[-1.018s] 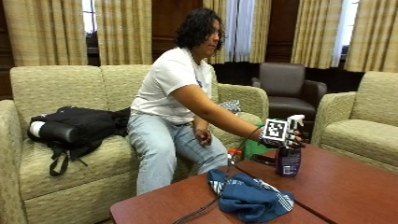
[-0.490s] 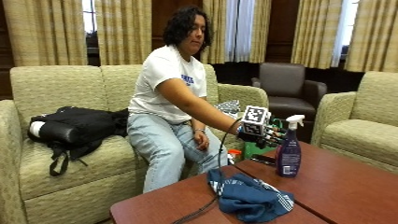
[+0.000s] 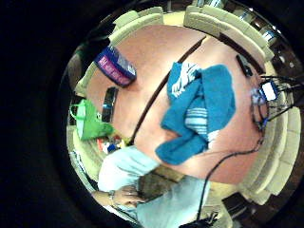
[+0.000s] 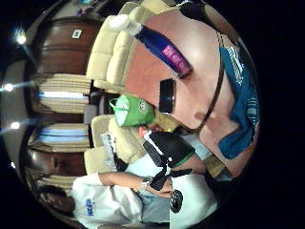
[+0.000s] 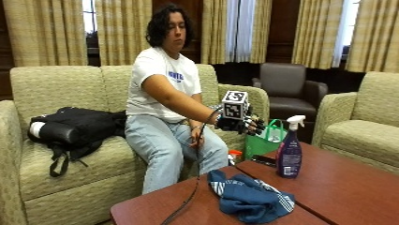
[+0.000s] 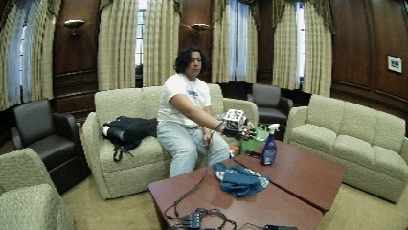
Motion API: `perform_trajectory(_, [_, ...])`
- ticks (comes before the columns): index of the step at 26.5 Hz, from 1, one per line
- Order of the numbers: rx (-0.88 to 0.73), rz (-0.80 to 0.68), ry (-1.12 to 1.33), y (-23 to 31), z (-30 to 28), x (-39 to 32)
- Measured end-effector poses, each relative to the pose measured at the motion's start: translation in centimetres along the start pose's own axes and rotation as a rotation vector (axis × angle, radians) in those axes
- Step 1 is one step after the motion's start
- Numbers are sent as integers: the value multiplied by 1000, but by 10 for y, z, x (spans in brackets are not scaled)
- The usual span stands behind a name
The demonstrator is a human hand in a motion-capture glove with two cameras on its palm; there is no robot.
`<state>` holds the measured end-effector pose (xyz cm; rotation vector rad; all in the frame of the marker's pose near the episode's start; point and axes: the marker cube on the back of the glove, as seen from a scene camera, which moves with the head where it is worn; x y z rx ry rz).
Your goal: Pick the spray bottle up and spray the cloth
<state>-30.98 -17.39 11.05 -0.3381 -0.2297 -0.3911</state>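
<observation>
The purple spray bottle [image 5: 289, 152] has a white trigger and stands upright on the tabletop [image 5: 349, 187]. Its pink label can't be read. The grip [image 5: 244, 124] hangs released, grasping nothing

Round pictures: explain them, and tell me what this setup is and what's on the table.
No machine here: a person on a sofa wears a black glove on the right hand. The two round pictures come from tiny cameras on that palm, looking down at the table; the other two are room cameras. On the table stand a spray bottle upright, a crumpled blue cloth and a dark flat gadget beside the bottle. The hand hangs in the air short of the bottle, fingers relaxed, holding nothing.
</observation>
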Motion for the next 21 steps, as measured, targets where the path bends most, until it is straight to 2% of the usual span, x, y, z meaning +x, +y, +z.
perform_trajectory(5, [-2, 32, 42, 21, -23, 22])
perform_trajectory(11, [-33, -9, 92, 67, -4, 3])
perform_trajectory(21, [-31, -11, 106, 99, -2, 14])
